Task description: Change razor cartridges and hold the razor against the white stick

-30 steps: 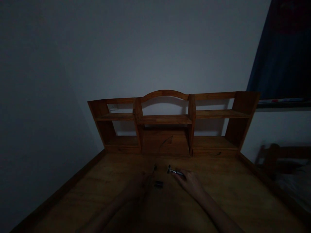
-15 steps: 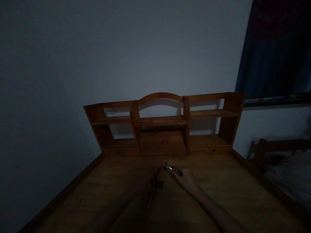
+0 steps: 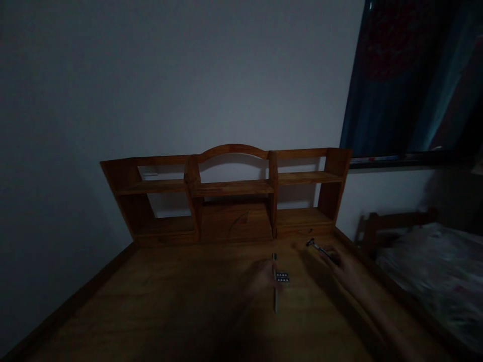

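Note:
My right hand [image 3: 341, 266] is closed around the dark handle of a razor [image 3: 320, 248], its T-shaped head pointing up and left, above the right rear of the wooden desk [image 3: 169, 291]. My left hand [image 3: 260, 275], blurred, grips a thin, pale stick [image 3: 275, 300] with a dark tip, held upright. Beside those fingers sits a small black block [image 3: 282, 277] with two rows of pale marks; whether it is held or fixed to the stick I cannot tell. The hands are apart, with the razor to the right of the stick.
A wooden shelf unit [image 3: 234, 189] stands along the desk's back edge against a pale wall [image 3: 207, 75]. Raised wooden edging [image 3: 75, 301] runs along the desk's sides. To the right are a bed [image 3: 426, 266] and a dark curtain [image 3: 392, 110]. The room is dim.
My right hand has moved right with the razor, away from my left hand. The stick in my left hand is more upright, and the marked block shows more clearly. The view has turned right.

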